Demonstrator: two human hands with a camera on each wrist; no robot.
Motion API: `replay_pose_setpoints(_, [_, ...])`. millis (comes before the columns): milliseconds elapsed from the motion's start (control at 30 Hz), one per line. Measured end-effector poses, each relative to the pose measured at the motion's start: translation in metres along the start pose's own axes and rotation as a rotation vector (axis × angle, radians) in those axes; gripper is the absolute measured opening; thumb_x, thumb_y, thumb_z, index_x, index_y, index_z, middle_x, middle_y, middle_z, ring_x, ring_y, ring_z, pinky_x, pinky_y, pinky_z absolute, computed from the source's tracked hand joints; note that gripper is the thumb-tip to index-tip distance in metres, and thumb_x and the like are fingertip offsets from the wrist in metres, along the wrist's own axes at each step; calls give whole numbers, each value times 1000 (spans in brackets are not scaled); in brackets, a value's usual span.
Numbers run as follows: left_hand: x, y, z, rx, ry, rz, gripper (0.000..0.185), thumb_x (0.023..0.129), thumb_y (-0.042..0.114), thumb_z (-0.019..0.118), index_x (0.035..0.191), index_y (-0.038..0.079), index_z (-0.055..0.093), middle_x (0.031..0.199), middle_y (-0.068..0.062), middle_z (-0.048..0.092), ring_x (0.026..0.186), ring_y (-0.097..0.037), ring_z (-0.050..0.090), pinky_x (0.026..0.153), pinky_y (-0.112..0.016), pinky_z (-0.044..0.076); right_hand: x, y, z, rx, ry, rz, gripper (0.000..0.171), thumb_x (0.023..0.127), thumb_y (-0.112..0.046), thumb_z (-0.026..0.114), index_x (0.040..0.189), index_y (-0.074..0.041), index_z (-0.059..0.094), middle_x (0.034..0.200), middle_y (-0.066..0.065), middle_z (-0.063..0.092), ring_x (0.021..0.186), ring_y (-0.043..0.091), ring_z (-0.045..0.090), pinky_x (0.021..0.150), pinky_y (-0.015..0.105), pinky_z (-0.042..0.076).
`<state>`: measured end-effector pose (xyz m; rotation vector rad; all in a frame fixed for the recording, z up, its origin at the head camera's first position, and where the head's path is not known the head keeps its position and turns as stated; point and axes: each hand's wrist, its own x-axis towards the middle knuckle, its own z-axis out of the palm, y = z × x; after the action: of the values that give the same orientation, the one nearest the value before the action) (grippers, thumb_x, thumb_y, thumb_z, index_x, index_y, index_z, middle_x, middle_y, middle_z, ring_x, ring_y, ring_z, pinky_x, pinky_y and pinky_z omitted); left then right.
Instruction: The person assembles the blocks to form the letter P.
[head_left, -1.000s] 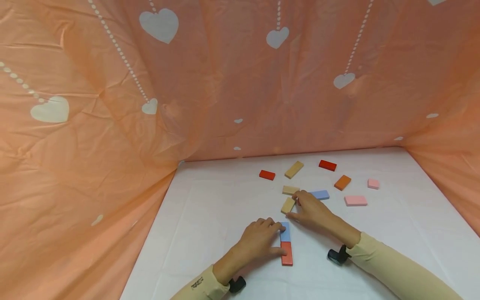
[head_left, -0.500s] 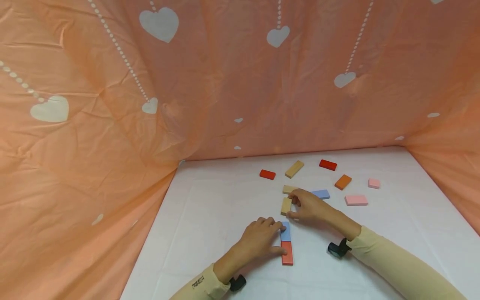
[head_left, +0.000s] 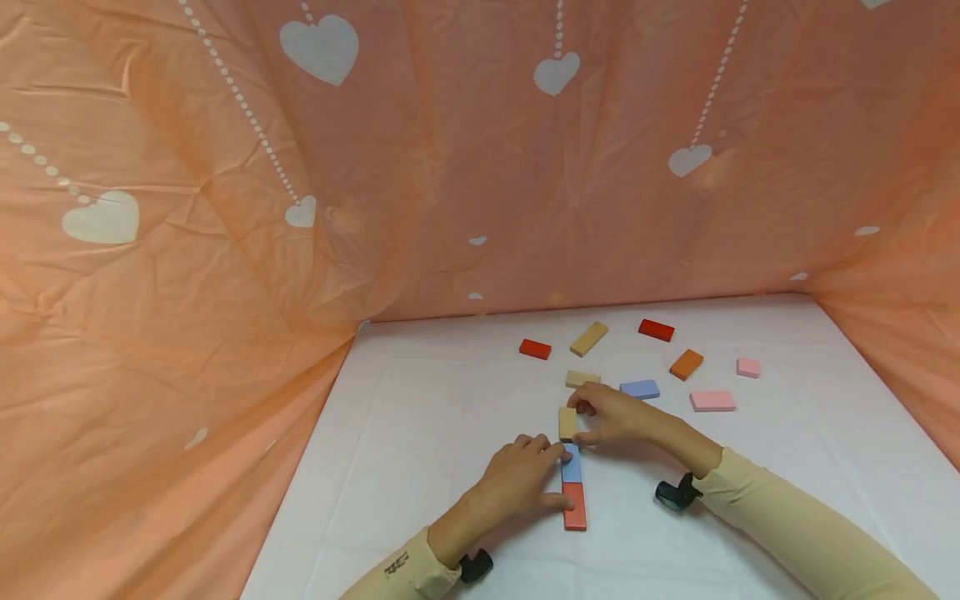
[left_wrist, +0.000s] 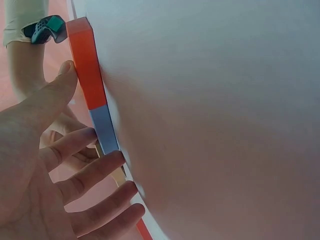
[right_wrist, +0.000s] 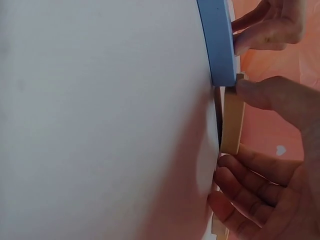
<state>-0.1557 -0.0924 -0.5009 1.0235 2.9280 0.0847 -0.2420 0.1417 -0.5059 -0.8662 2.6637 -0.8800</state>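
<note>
Your left hand (head_left: 517, 479) is resting on the white table (head_left: 420, 433), fingers loosely spread, thumb and fingertips touching the left edge of a blue block (head_left: 571, 468) and a red block (head_left: 574, 507). These two are lying flat, end to end, their long axes pointing away from you. Just beyond the blue block, a tan block (head_left: 567, 422) is lying lengthwise in nearly the same line. Your right hand (head_left: 617, 417) is pinching it between thumb and fingers.
</note>
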Motion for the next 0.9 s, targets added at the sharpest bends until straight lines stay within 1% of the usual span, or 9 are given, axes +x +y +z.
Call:
replay_pose_setpoints(233, [1,0,1,9,-9,-4,64,87,67,80,134,26,67,115,3,64,115,-22,64,86,-31,55,0,2,0,-37,-25,-19,51,86,-29,90,125,-4,68,111,1,65,102,17,59,95,40,55])
replay_pose_setpoints(467, [2,0,1,0,-16,-8,64,87,68,79,134,27,67,117,4,64,116,-20,63,86,-31,55,1,2,-2,-37,-59,3,52,88,-32,90,127,-5,68,115,0,65,105,18,59,98,42,55])
replay_pose_setpoints(700, [1,0,1,3,-20,-11,65,87,69,79,135,28,66,116,4,63,116,-19,63,86,-29,54,0,2,-3,-34,-57,-11,53,89,-33,90,128,-5,68,117,2,65,106,19,59,99,43,55])
replay_pose_setpoints(900, [0,1,0,1,-21,-13,66,87,69,79,136,27,65,117,4,63,116,-19,62,85,-29,54,-2,3,0,-16,-41,-8,48,92,-32,86,128,-6,68,121,3,66,110,22,61,102,46,54])
